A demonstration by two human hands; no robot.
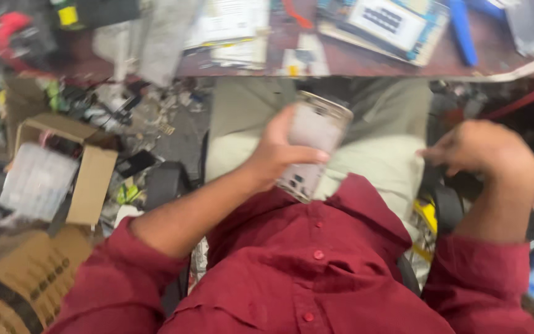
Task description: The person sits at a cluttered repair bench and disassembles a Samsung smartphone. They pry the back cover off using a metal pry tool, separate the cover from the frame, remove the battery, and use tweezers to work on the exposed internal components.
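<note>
My left hand grips a pale phone body with a gold rim, held upright over my lap with its bare inner side facing me. My right hand hovers to the right above my thigh, fingers curled and pinched together with the tips pointing left; nothing can be made out between them. Both arms wear dark red sleeves, and my red buttoned shirt fills the bottom of the view. Light trousers show beneath the hands.
A reddish-brown workbench edge runs along the top, strewn with papers, a flat boxed item and a blue tool. Open cardboard boxes and loose clutter lie on the floor at left. Cables and dark objects sit at right.
</note>
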